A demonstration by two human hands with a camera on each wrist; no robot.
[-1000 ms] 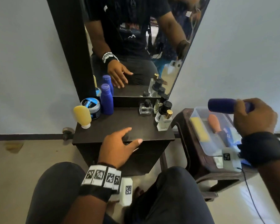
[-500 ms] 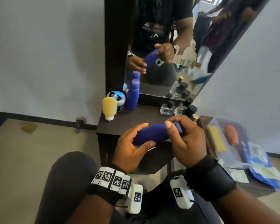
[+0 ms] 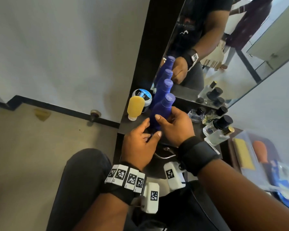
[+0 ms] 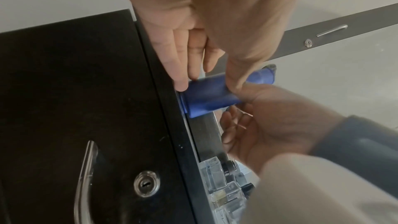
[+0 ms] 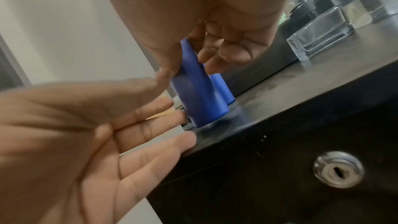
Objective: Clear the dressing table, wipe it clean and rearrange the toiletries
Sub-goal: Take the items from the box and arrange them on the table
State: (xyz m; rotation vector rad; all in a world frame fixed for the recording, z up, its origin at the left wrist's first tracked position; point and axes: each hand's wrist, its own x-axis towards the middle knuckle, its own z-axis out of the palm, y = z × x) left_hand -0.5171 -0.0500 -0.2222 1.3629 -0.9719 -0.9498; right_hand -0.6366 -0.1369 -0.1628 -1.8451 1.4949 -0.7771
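Blue bottle (image 3: pixel 160 112): base on dressing table (image 3: pixel 137 122) front edge, beside its twin, likely for rearranging
Right hand (image 3: pixel 175 125): fingers clamped round bottle, steadying it
Left hand (image 3: pixel 138 144): fingers straight, apart, guarding base

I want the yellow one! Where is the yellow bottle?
In the head view the yellow bottle stands cap-down at the table's back left corner, beside the round tin and left of the blue bottles.

Bare tabletop (image 3: pixel 178 130) mid-table, blue bottles (image 3: pixel 162 97) crowding left, perfume bottles (image 3: pixel 220 124) right
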